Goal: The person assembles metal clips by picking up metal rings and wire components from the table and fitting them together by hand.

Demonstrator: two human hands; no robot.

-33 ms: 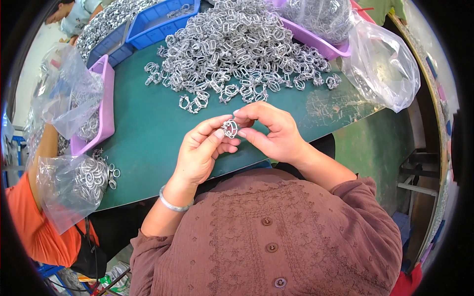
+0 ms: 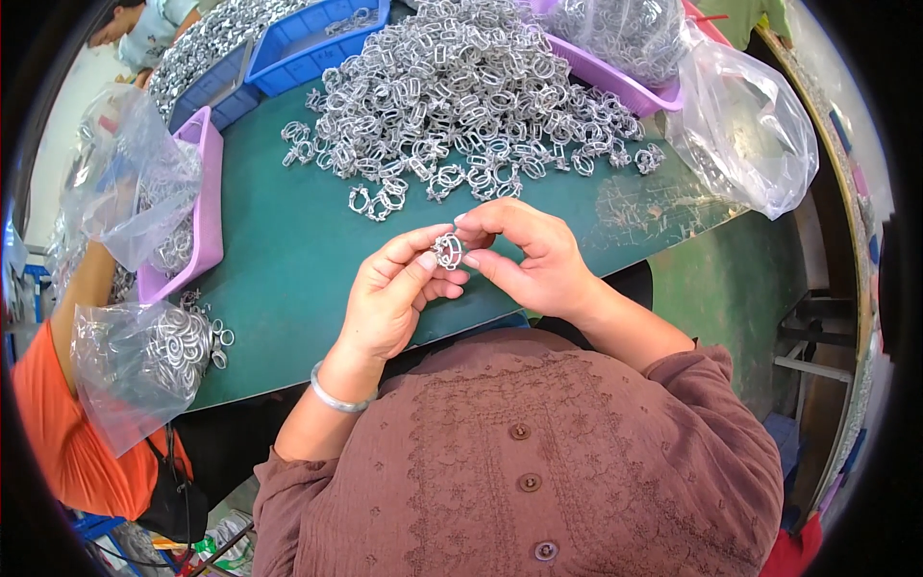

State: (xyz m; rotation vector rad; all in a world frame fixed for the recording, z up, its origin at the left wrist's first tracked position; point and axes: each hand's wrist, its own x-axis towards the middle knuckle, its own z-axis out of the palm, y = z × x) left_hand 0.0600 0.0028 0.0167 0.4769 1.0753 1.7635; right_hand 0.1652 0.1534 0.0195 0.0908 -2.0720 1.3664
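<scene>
Over the near edge of the green table (image 2: 279,288), both my hands meet at one small silver wire hose clamp (image 2: 448,251). My left hand (image 2: 389,293) pinches it between thumb and fingers from the left. From the right, my right hand (image 2: 534,255) curls its thumb and forefinger around the clamp's other side, the thumb tip against the ring. The ring faces up between them. Just beyond my hands lies a big heap of similar clamps (image 2: 452,96), a few of them loose at its front edge.
A pink tray (image 2: 210,207) and a clear bag of metal rings (image 2: 178,351) are at the left, beside a co-worker's orange sleeve (image 2: 82,442). Blue bins (image 2: 308,48) stand far left. A purple tray (image 2: 615,85) and a clear plastic bag (image 2: 750,125) sit at the far right.
</scene>
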